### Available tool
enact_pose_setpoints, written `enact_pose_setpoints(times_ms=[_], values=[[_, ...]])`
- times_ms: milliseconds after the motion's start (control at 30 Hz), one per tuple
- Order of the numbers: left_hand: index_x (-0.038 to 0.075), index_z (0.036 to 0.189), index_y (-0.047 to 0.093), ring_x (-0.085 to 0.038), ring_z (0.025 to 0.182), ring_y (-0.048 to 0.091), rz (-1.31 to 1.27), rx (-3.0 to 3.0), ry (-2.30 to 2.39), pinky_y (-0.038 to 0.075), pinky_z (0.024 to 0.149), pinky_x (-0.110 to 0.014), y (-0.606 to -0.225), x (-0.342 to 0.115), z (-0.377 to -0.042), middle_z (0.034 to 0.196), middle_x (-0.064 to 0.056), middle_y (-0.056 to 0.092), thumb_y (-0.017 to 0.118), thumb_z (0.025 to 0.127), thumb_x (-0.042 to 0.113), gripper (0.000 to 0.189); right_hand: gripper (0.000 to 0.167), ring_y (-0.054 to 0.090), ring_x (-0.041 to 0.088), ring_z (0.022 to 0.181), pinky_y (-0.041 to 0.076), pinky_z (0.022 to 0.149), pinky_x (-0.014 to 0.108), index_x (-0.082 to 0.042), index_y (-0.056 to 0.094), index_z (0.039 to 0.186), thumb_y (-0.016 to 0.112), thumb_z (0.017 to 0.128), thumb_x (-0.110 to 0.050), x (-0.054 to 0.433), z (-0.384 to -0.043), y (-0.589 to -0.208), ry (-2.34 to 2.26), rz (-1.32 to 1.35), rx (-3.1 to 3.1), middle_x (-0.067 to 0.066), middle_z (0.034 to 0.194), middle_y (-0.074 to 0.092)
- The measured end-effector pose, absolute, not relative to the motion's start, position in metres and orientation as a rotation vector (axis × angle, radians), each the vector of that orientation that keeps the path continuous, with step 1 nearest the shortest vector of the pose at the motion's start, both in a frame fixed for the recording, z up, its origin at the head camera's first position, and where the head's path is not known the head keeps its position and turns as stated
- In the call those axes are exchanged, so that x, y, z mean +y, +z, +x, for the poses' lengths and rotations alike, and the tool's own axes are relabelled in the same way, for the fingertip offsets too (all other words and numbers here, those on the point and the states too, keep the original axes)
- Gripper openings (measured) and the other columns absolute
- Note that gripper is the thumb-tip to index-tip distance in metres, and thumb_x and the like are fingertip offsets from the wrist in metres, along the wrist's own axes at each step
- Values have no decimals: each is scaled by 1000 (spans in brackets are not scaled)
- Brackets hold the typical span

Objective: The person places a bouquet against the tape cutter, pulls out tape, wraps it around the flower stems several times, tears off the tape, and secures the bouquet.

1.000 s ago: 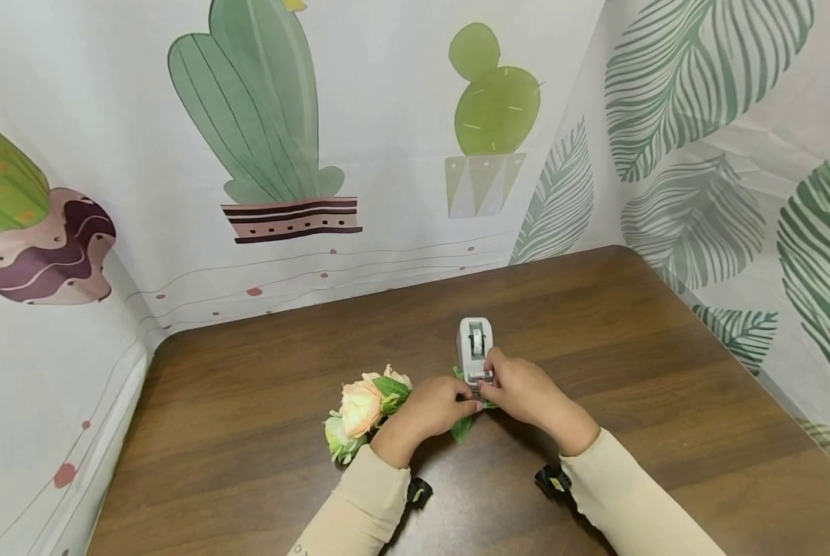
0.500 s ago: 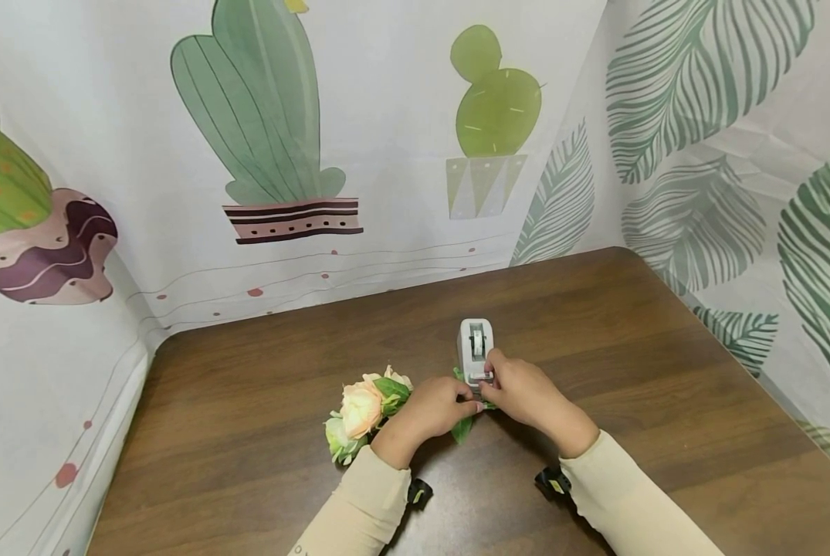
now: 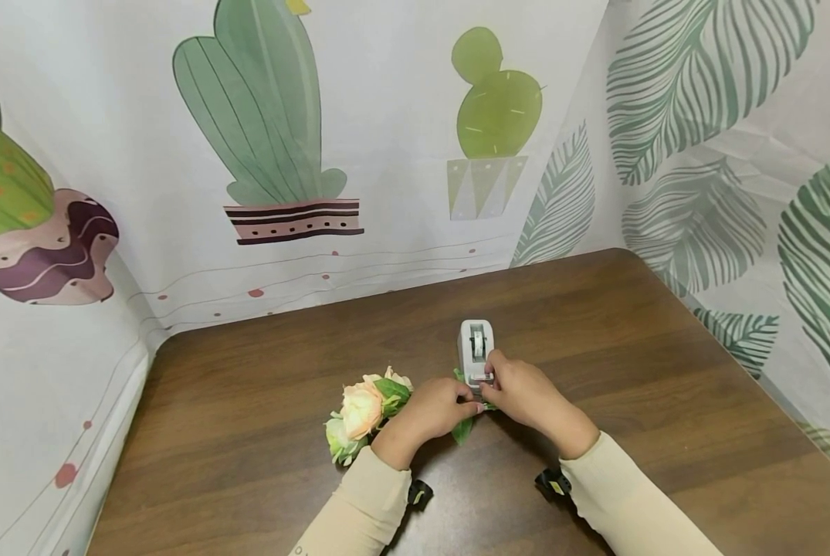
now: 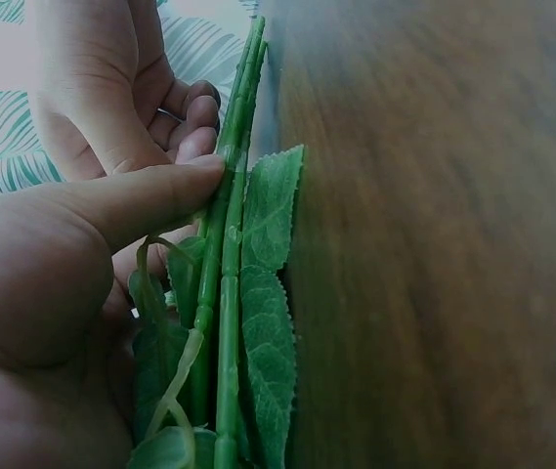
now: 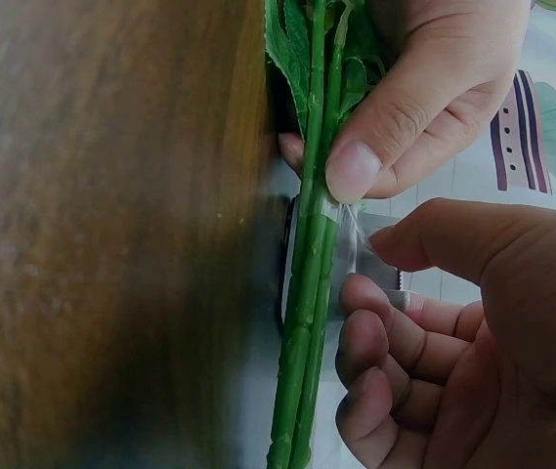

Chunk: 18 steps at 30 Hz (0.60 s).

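Green flower stems (image 5: 307,293) lie side by side, with leaves (image 4: 270,322) along them, in both wrist views. My left hand (image 3: 434,405) pinches the stems under its thumb. Beyond its wrist, the pale peach and cream artificial flower heads (image 3: 362,405) rest on the table. A thin clear strip of tape (image 5: 354,230) runs from the stems to the thumb of my right hand (image 3: 526,390), whose fingers are curled and hold the strip near its end. Just past the fingertips stands a white tape dispenser (image 3: 475,340) with its roll inside; its front end is partly hidden by the right hand.
The brown wooden table (image 3: 262,386) reaches back to a white curtain (image 3: 401,116) printed with cacti and leaves. Black camera mounts (image 3: 419,494) sit under both wrists.
The hands, stems and dispenser hold nearly the same places. Only a very slight downward shift of the whole head view shows.
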State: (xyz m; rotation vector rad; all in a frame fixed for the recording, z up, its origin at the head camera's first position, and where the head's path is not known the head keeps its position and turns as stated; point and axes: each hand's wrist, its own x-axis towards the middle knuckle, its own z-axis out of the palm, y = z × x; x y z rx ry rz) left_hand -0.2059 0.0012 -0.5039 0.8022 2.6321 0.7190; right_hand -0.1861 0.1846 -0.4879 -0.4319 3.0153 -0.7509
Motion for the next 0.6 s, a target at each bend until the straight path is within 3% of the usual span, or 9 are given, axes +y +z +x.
enact_pose_setpoints(times_ms=[600], values=[[17,81,73,-9,63,48,837,2646,719,39,59,-24,-502,1,-205,66,8,57,68,96,33,22,18,47,8,56,38,53,25,-5,56,98,69,88,-14,184,-186,-488,-733,-448,3028,-5,66,54]])
